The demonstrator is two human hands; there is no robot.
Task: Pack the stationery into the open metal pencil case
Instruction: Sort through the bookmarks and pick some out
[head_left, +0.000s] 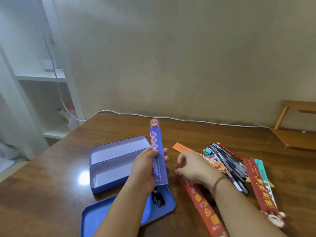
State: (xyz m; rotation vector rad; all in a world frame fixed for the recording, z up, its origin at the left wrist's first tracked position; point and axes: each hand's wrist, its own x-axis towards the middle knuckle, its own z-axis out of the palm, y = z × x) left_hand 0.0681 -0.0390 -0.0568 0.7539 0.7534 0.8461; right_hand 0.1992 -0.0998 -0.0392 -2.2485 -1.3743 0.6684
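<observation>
Open purple metal pencil case on the bench holds nothing visible. Near tray holds black clips. Left hand grip clamps a purple bookmark; right hand grip curled on a red bookmark.

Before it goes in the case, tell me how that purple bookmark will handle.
Probably fairly stiff: the purple bookmark stands upright without drooping in the left hand. Likely very light, being a thin card strip. It looks glossy, so it may slip from a loose pinch.
</observation>
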